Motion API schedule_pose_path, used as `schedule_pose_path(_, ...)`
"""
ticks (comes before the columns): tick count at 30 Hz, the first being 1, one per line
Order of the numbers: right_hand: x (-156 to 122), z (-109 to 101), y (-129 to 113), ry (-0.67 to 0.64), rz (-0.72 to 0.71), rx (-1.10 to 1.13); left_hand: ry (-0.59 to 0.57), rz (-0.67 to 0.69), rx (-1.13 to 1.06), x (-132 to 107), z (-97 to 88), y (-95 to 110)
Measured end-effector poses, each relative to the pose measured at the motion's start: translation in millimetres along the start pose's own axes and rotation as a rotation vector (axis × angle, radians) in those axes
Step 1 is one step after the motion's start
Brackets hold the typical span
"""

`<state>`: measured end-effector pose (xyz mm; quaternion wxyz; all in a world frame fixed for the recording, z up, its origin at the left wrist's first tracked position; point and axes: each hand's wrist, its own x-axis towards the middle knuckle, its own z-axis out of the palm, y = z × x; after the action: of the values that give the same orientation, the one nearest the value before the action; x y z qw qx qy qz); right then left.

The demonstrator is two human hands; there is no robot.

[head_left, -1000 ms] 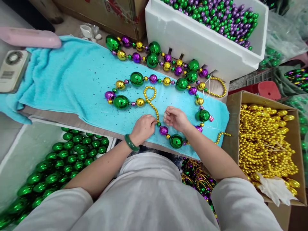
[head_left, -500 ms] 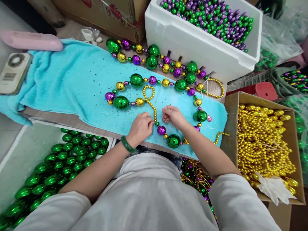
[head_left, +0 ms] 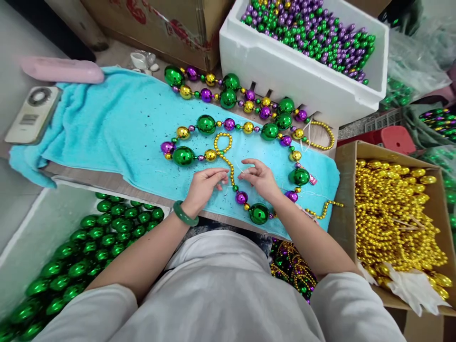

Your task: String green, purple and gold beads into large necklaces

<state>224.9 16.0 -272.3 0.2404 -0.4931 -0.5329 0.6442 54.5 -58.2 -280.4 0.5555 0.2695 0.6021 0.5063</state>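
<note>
Left hand (head_left: pixel 203 187), right hand (head_left: pixel 261 180) flank gold bead strand (head_left: pixel 232 169)

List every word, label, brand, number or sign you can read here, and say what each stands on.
None can be read.
Large brown cardboard box: red printing, too blurred to read.
Flat white rectangular object with a dark round dial: grey printed patch, too small to read.
Small red-and-white tag beside a large shiny green bead: too small to read.
</note>
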Motion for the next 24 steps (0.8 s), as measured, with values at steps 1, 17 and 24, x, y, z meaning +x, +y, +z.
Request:
schedule_pose_path(1, -1.9, 1.2, 0.5, 0.017, -0.002, 0.005, -0.017, 0.003, -0.02, 1.7, 2.6, 0.5)
schedule_pose_path(17, -5.7, 7.3, -0.6, 0.027, -0.032, -0.018, -0.118, 0.397, 0.446, 8.4, 13.5, -11.2)
schedule_pose_path(24, -3.9, 8.2, -0.6, -0.018, -0.043, -0.084, -0.136, 0.44, 0.567, 8.5, 14.0, -8.1)
